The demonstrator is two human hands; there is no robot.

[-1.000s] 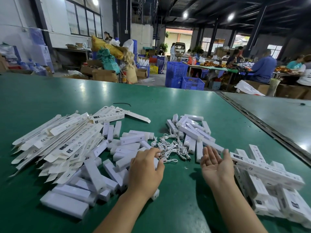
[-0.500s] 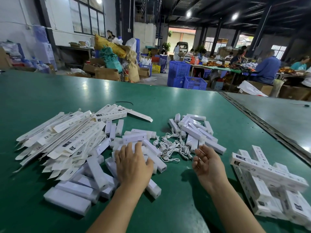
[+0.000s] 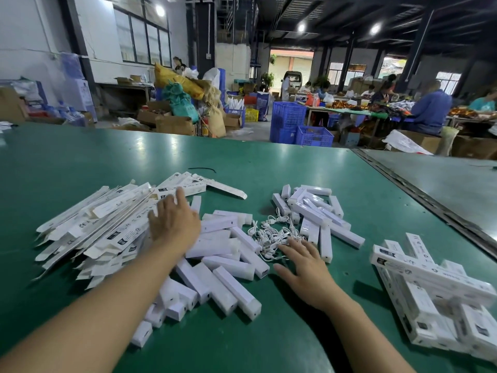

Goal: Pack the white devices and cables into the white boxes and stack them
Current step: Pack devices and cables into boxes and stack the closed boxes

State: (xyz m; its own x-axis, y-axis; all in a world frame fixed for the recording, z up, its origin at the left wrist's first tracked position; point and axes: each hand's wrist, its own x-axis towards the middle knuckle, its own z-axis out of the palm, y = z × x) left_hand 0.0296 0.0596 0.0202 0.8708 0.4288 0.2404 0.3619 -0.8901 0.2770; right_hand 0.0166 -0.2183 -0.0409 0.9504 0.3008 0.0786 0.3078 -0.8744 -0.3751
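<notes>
From where I stand the person leans over the green surface (image 3: 242,162) with both arms out. The left hand (image 3: 174,222) lies fingers stretched and holding nothing, on the near edge of the flattened boxes (image 3: 107,227) fanned out at ten o'clock. The right hand (image 3: 304,267) is spread flat, also gripping nothing, its fingertips just touching the tangle of cables (image 3: 271,232) at twelve o'clock. The loose devices (image 3: 223,254) lie jumbled between the two forearms, with a second heap (image 3: 317,211) at one o'clock. The packed boxes (image 3: 430,292) sit criss-crossed at four o'clock, well apart from the hands.

I'd say this is the reach for one carton and one cable. The cables worry me most: they are knotted into one clump, so lifting one may drag several along or tug neighbouring devices out of place. The carton fan is loose and slippery-looking; a careless pull could bring two blanks or push the pile further away. The left forearm passes low over the devices and could sweep some off toward seven o'clock. That criss-cross stack also looks uneven and could topple if loaded carelessly.
</notes>
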